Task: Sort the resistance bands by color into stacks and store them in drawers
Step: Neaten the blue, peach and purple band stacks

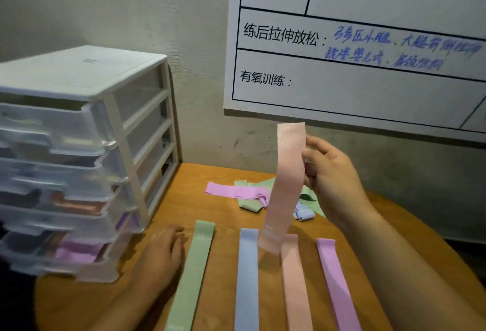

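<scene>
The left grip (160, 254) lies palm down on the worktop (222, 278) with loose fingers, and the right grip (332, 172) is lifted up on a bare arm, pinching the pink band (288, 178) by its edge.

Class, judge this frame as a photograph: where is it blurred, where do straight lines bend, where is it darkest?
Head view: the left hand looks soft with blur, the right hand and its pale pink band sharper; head view: the edges of the whiteboard slant and bow from the wide lens, its blue handwriting smeared; head view: darkest at the lower left, below the drawer unit.
</scene>
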